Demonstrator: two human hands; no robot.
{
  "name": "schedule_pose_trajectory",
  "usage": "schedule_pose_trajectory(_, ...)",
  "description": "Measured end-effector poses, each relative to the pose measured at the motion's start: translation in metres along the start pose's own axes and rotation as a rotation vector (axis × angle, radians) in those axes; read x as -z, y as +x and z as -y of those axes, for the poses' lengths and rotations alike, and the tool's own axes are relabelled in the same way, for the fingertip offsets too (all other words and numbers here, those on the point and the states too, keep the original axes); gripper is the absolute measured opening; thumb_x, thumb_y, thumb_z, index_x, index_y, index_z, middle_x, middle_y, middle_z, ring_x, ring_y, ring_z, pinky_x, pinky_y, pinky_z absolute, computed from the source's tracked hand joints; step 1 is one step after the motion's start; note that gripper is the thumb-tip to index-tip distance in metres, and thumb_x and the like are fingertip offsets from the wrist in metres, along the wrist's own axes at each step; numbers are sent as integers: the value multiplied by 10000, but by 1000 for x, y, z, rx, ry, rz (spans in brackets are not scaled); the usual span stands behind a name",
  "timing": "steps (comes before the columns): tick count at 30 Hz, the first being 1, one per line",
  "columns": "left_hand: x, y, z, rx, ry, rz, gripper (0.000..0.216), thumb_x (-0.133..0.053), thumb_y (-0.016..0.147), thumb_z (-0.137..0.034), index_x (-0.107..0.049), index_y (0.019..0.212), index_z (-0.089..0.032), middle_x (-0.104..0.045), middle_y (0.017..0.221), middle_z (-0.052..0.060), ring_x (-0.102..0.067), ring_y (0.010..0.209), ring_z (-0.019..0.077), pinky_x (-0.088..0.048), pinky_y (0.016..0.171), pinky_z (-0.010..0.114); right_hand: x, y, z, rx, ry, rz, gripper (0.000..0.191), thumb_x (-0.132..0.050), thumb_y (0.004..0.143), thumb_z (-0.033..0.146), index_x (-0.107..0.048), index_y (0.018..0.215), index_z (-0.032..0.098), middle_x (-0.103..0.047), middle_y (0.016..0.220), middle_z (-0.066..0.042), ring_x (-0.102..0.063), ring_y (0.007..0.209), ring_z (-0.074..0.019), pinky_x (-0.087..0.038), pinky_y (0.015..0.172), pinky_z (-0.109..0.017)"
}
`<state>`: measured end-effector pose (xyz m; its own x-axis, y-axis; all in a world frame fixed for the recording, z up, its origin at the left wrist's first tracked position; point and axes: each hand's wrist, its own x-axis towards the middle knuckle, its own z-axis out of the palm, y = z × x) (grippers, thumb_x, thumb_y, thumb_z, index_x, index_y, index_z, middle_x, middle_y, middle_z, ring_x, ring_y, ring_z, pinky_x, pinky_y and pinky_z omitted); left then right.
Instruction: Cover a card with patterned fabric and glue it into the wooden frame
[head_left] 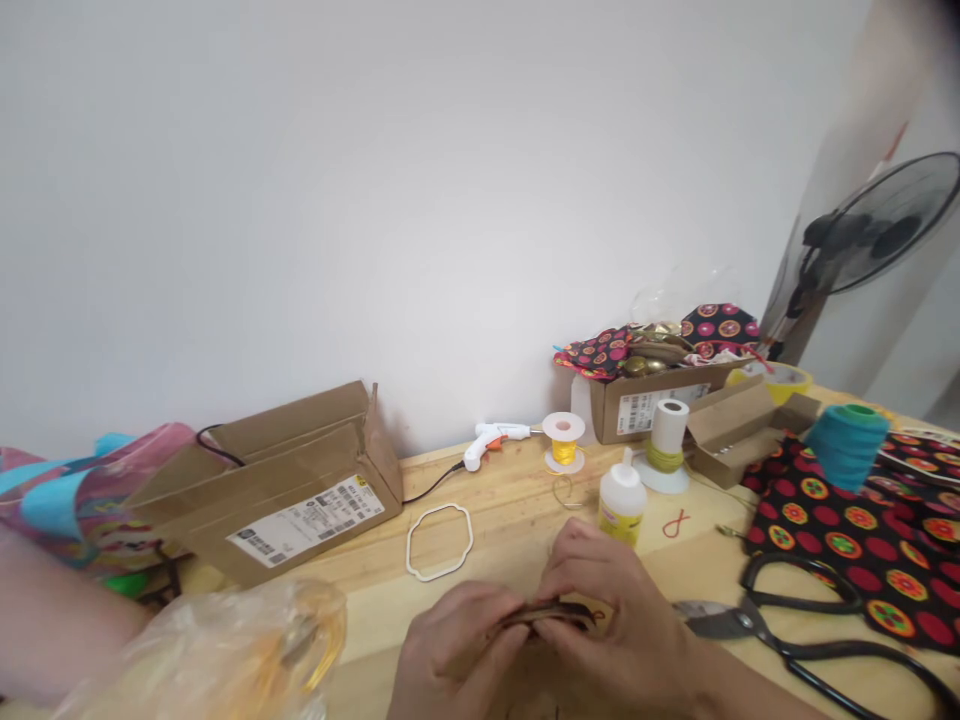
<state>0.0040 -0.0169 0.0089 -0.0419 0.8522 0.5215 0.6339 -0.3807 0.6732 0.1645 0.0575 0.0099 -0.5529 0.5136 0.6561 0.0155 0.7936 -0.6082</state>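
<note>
We see left hand and right hand both pinching dark strip over bench — shaping underway, glue bottle untouched.

A cardboard box lies far left on the table; the glue bottle stands behind the hands, scissors near right.
</note>
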Motion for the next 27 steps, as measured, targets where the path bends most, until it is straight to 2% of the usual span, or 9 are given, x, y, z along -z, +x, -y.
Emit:
schedule_pose_trajectory(2,-2,-1,1,20,-58,35,168,-624,679,-145,-700,783,-253,-726,710,5,-659,635,132,-508,589,147,-1,0,1,-41,3,11,77,-579,664,91,-642,670,135,-585,582,-37,-501,609,-159,-397,581,-290)
schedule_pose_trajectory(3,-4,-1,2,83,-113,38,156,-622,685,-159,-706,776,-254,-729,711,8,-661,634,138,-511,585,155,-1,0,1,-73,15,17,77,-583,664,100,-645,684,142,-589,596,-34,-508,620,-163,-403,591,-295)
schedule_pose_trajectory(6,-9,-3,7,440,-408,-26,107,-648,672,-251,-709,756,-225,-737,744,31,-670,664,179,-531,598,212,1,-2,-2,-206,74,24,133,-624,666,172,-655,794,156,-619,675,-40,-542,675,-184,-436,624,-320)
schedule_pose_trajectory(8,-11,-3,11,654,-636,-130,148,-689,629,-279,-697,747,-188,-738,743,47,-672,689,193,-533,605,222,1,-4,-6,-326,175,14,309,-677,642,236,-632,938,158,-647,818,-67,-573,779,-211,-460,702,-357)
schedule_pose_trajectory(11,-12,0,12,802,-902,-255,210,-734,577,-267,-678,747,-157,-737,721,53,-671,651,179,-521,550,201,-3,-8,-14,-477,446,43,636,-753,566,324,-523,1139,173,-606,1083,-111,-556,973,-251,-434,844,-411)
schedule_pose_trajectory(14,-13,4,5,865,-1096,-251,244,-733,586,-243,-678,811,-167,-737,746,60,-670,624,167,-520,547,209,-7,-13,-19,-478,675,116,862,-802,473,353,-431,1233,190,-521,1226,-123,-479,1104,-275,-368,930,-441)
schedule_pose_trajectory(17,-16,6,-4,892,-1212,-200,282,-732,592,-218,-687,869,-187,-737,764,60,-672,721,189,-517,683,258,-9,-15,-19,-429,712,170,968,-831,405,326,-400,1264,205,-440,1307,-115,-382,1191,-290,-248,1005,-466)
schedule_pose_trajectory(20,-19,6,-8,882,-1273,-132,262,-717,612,-212,-697,872,-188,-736,782,63,-661,784,210,-488,768,298,-7,-12,-16,-400,687,183,961,-840,382,301,-429,1247,220,-425,1319,-109,-357,1207,-302,-206,1017,-477)
schedule_pose_trajectory(27,-18,3,-7,834,-1156,-111,241,-705,622,-254,-709,857,-203,-732,814,63,-645,783,205,-480,751,294,-4,-6,-8,-364,684,194,915,-835,417,270,-436,1239,239,-490,1262,-82,-403,1179,-271,-245,1012,-425)
